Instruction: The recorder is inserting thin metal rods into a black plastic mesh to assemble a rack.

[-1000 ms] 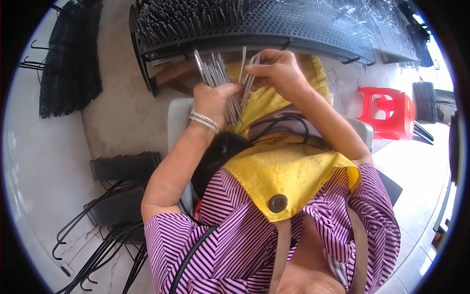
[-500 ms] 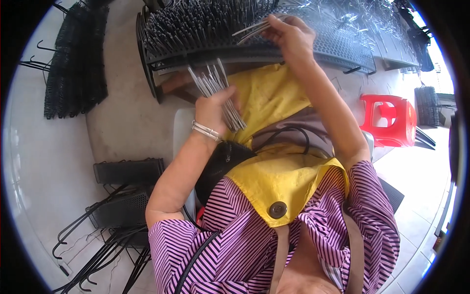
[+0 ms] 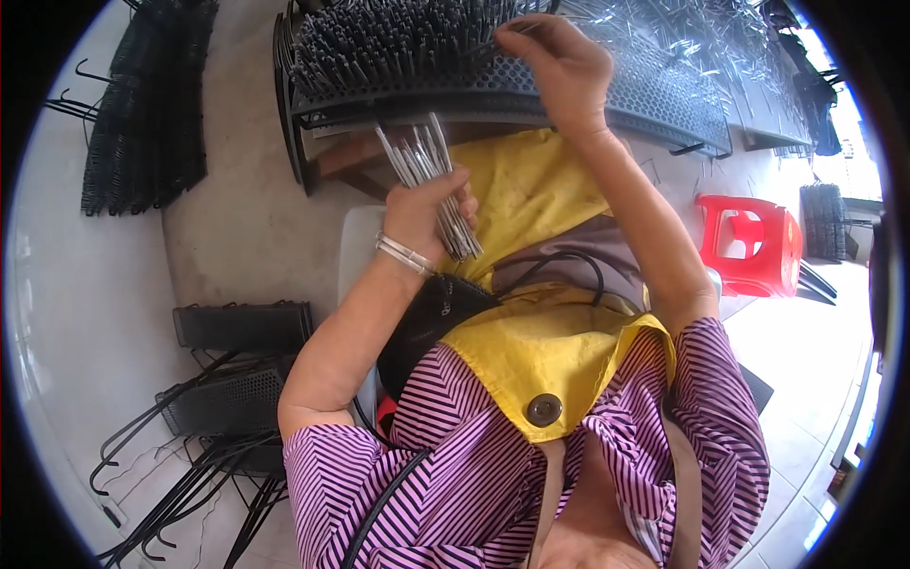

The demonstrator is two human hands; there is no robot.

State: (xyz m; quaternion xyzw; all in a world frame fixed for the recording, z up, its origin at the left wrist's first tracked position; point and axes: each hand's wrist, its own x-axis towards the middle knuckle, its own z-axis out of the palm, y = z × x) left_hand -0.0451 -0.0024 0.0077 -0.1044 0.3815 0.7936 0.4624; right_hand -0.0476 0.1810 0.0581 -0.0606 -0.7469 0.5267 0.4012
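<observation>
My left hand [image 3: 424,211] is closed around a bundle of thin silvery metal rods [image 3: 413,156], which stick out above and below the fist. It is held over my lap, in front of the yellow apron [image 3: 521,185]. My right hand [image 3: 567,68] reaches up over the black perforated rack [image 3: 626,100]. Its thumb and fingertips are pinched together beside a dense mass of upright dark rods [image 3: 370,52] on the rack's left part. What lies between those fingertips is too small and dark to make out.
Loose shiny rods [image 3: 706,62] lie scattered on the rack's right side. A red plastic stool [image 3: 791,248] stands to the right. Black mesh baskets [image 3: 242,327] with long hooked wires are at lower left. Dark stacked racks [image 3: 152,114] stand at far left.
The right hand's fingers have gone from showing several thin rods pointing left to a pinch close to the upright rods. The left hand keeps its bundle and has shifted very slightly right.
</observation>
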